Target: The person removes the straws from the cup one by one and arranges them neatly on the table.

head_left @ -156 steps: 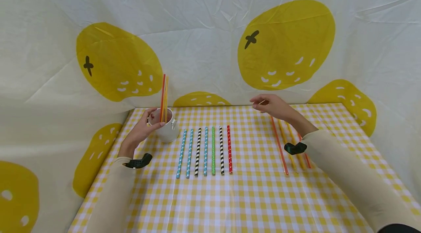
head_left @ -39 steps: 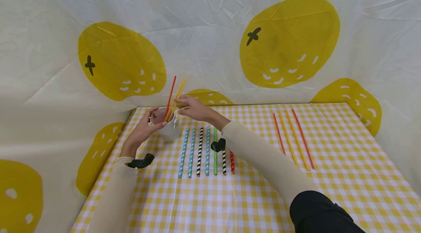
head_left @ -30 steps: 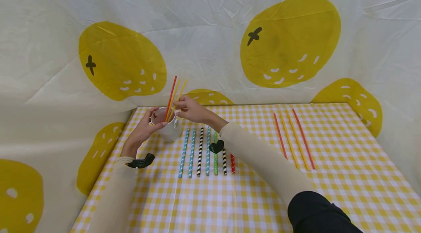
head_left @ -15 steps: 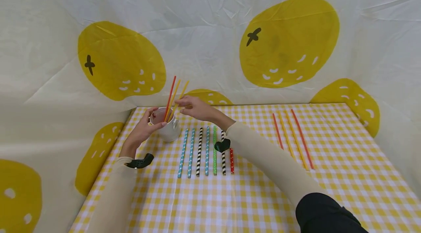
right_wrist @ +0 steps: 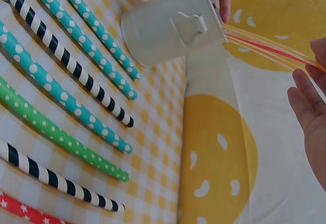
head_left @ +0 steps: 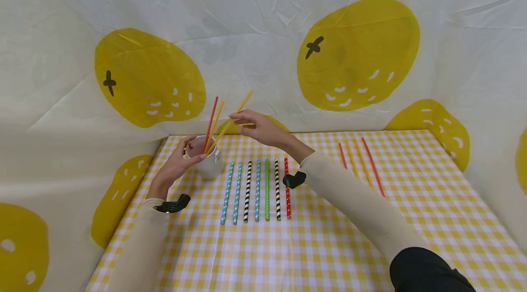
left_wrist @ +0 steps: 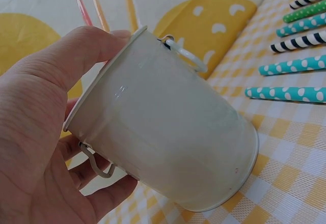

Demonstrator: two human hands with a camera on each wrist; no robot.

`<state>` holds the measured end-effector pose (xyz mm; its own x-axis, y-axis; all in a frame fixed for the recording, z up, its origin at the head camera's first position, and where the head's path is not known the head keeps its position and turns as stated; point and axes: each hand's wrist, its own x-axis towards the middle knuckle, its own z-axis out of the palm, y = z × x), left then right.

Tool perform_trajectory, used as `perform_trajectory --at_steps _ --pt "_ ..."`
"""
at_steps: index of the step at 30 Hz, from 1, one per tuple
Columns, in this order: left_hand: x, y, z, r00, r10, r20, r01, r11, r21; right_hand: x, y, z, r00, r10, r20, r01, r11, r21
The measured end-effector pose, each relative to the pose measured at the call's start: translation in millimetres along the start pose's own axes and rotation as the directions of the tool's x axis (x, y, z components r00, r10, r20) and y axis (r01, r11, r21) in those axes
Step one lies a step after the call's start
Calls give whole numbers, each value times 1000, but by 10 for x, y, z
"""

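At the back left stands a small white pail (head_left: 211,167) with little side handles. My left hand (head_left: 174,164) grips its rim, thumb over the near edge and fingers round the far side; the left wrist view shows the pail (left_wrist: 168,117) close up. My right hand (head_left: 267,130) pinches a yellow straw (head_left: 247,96), which slants to the right with its lower end inside the pail. A red-orange straw (head_left: 212,116) and another yellow straw (head_left: 218,116) lean in the pail, apart from the right fingers. Their bottom ends are hidden.
Several patterned paper straws (head_left: 258,191), dotted and striped, lie in a row right of the pail. Farther right lie several plain red-orange and yellow straws (head_left: 372,166), partly covered by my right sleeve. A yellow checked cloth (head_left: 321,246) covers the table; a printed curtain hangs behind.
My right hand came from the plain straws at right to the pail and took hold of a yellow straw. It has just drawn that straw up and rightward. My left hand stays put.
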<state>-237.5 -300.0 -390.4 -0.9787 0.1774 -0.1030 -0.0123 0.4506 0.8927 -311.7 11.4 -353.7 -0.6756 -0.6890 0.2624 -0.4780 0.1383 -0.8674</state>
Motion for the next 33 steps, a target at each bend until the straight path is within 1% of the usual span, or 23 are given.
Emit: perform_trajectory --at_steps 8,13,18,22,23,24,27,29,30,31,33 --pt "15 -26 -2 1000 -2 1 2 1000 -6 -181 -45 -254 995 -51 -83 52 999 6" --pt "11 -30 -22 1000 3 1 -3 1000 8 -314 -114 -391 993 -49 -106 50 999 11" --pt "-4 -25 -33 1000 1 -2 -1 1000 19 -445 -244 -492 990 -46 -134 46 999 2" --pt "-8 -23 -36 1000 1 -3 -1 1000 12 -579 -414 -559 985 -32 -170 30 999 -16" --pt "-6 -27 -38 1000 3 -3 -3 1000 9 -602 -407 -584 984 -34 -177 30 999 -22" --pt "20 -73 -44 1000 7 -4 -7 1000 13 -624 -391 -610 982 -38 -184 33 999 -27" --pt "32 -89 -52 1000 6 -3 -6 1000 5 -672 -287 -683 978 -48 -204 43 999 -33" --pt "35 -95 -57 1000 5 -2 -5 1000 6 -697 -202 -727 975 -58 -216 62 998 12" --pt "35 -94 -59 1000 3 -2 -3 1000 9 -717 -199 -739 973 -59 -222 69 997 41" --pt "13 -50 -56 1000 -2 0 2 1000 5 -737 -196 -748 972 -54 -229 71 995 66" --pt "14 -42 -55 1000 -1 0 1 1000 10 -781 -188 -765 970 -46 -237 74 991 110"
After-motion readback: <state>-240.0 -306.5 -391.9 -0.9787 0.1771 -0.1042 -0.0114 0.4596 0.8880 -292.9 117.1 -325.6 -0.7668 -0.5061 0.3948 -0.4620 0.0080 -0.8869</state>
